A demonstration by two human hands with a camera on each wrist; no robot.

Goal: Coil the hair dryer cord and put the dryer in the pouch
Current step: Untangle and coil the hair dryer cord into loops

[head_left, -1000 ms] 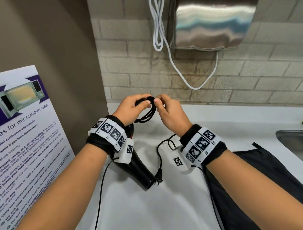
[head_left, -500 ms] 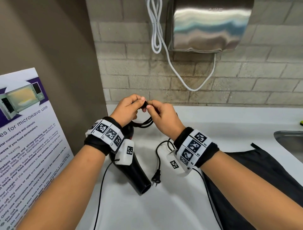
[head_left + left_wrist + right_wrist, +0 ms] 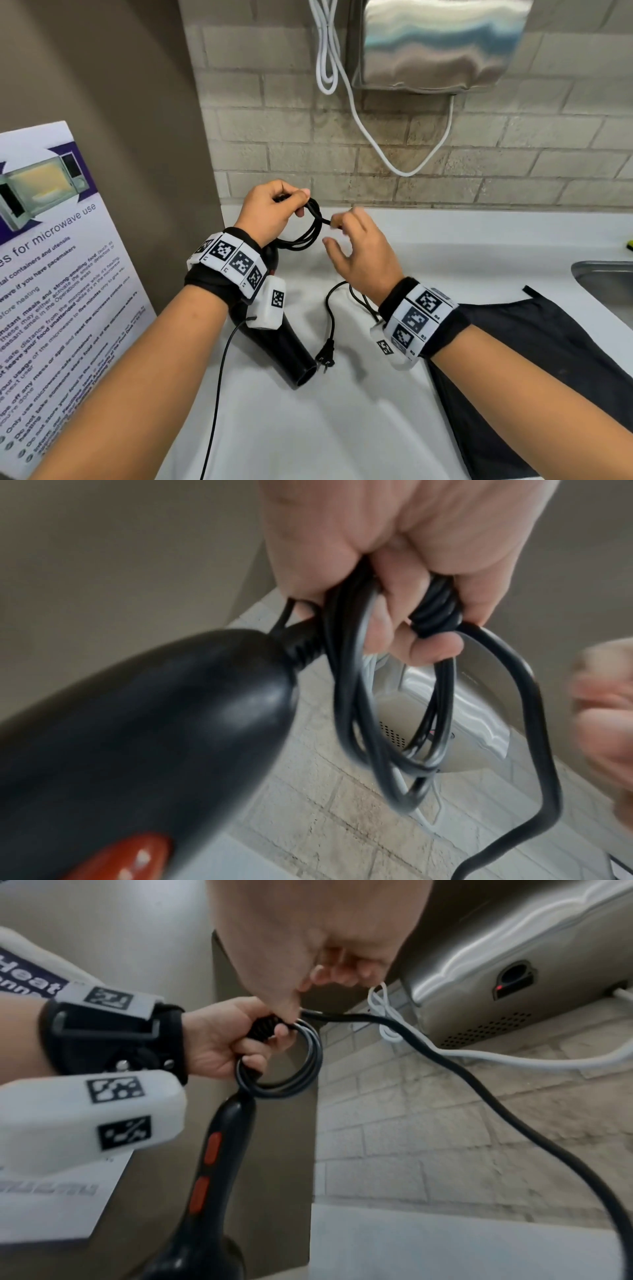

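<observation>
My left hand (image 3: 291, 205) grips several loops of the black cord (image 3: 317, 226) above the counter; the left wrist view shows its fingers (image 3: 394, 601) curled round the bundle (image 3: 346, 696). The black hair dryer (image 3: 284, 346) with red buttons (image 3: 212, 1148) hangs from the cord under my left wrist, nozzle near the counter. My right hand (image 3: 337, 229) is just right of the coil and pinches the free strand (image 3: 342, 1016). The rest of the cord trails down to the plug (image 3: 325, 356) on the counter. The black pouch (image 3: 548, 359) lies flat on the right.
White counter (image 3: 342, 428) against a brick wall. A steel hand dryer (image 3: 438, 44) with a white cable (image 3: 342, 85) hangs above. A sink (image 3: 603, 277) sits at far right, a microwave poster (image 3: 51, 274) leans at left. A thin black wire (image 3: 219, 377) runs from my left wrist.
My hands were touching at the coil half a second ago. My right hand has since moved right and slightly down along the cord, away from my left hand.
</observation>
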